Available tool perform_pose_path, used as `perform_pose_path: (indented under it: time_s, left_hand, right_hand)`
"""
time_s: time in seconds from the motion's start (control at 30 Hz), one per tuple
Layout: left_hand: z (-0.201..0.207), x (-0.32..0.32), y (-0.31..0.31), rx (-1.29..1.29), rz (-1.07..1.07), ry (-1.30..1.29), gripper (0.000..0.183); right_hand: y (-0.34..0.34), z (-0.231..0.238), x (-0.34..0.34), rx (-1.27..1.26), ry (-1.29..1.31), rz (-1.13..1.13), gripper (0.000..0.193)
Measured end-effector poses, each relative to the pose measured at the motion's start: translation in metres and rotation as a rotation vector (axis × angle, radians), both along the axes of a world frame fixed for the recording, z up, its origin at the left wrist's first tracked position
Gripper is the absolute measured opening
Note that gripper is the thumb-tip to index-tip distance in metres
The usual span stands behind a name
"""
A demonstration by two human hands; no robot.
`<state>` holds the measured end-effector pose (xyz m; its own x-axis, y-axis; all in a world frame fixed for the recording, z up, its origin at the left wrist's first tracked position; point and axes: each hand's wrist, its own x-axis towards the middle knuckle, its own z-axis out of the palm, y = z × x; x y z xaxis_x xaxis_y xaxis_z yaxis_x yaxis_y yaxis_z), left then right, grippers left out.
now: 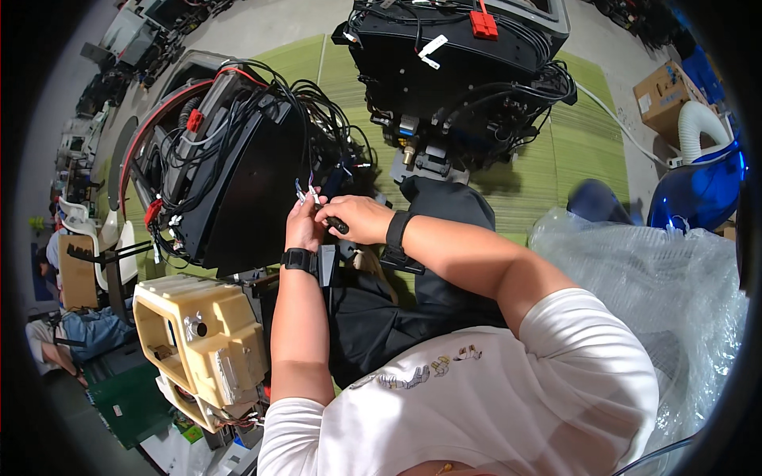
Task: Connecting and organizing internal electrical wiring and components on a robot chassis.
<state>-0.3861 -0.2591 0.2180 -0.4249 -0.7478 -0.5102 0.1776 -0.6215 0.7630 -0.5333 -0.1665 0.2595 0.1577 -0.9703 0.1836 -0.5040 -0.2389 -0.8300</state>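
At the left of the frame, a white chair (77, 210) is seen, and below it, at lower left, a dark green board (127, 404) is placed beside a cream shell (246, 337) with openings in its face. Above the shell, a tilted black unit (254, 186) is draped with black cables, among which red connectors (154, 211) are fixed. Left of the frame's centre, just beside that unit's right edge, thin wires (311, 189) with pale ends are pinched between the narrowed fingers of the left hand (302, 226), whose wrist is circled by a black band (300, 259). Touching distance is kept by the right hand (361, 218), in whose curled fingers a short black tool (337, 225) is held; whether the wires are met by its tip cannot be told. At upper centre, a second black unit (468, 87) is set on a green mat (587, 135), with a red plug (484, 24) on top. At right, clear bubble wrap (635, 285) is heaped below a cardboard box (667, 99), a white hose (692, 131) and a shiny blue object (702, 190).
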Motion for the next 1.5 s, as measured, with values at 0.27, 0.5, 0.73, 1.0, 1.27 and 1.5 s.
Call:
perform_pose_path:
  time_s: [0.27, 0.5, 0.73, 1.0, 1.27, 1.5]
  left_hand:
    - [0.005, -0.012, 0.004, -0.004, 0.011, -0.03, 0.021]
    - [-0.014, 0.001, 0.004, -0.065, -0.113, -0.434, 0.03]
    - [-0.089, -0.021, 0.012, -0.07, -0.257, -0.494, 0.033]
    - [-0.139, -0.074, -0.008, 0.057, -0.087, -0.352, 0.053]
    - [-0.155, -0.116, -0.023, 0.166, 0.167, -0.051, 0.049]
    - [-0.1, -0.146, -0.001, 0.325, 0.002, 0.159, 0.014]
  right_hand:
    - [0.005, -0.006, -0.017, -0.029, -0.017, 0.048, 0.024]
    - [0.011, 0.01, -0.052, 0.195, 0.011, -0.165, 0.024]
    - [0.0, -0.007, -0.099, 0.115, -0.672, -0.668, 0.03]
    - [-0.011, 0.005, -0.11, 0.13, -0.755, -0.712, 0.035]
    - [-0.018, 0.006, -0.114, 0.265, -0.853, -0.815, 0.043]
    - [-0.025, -0.002, -0.112, 0.119, -0.939, -0.831, 0.03]
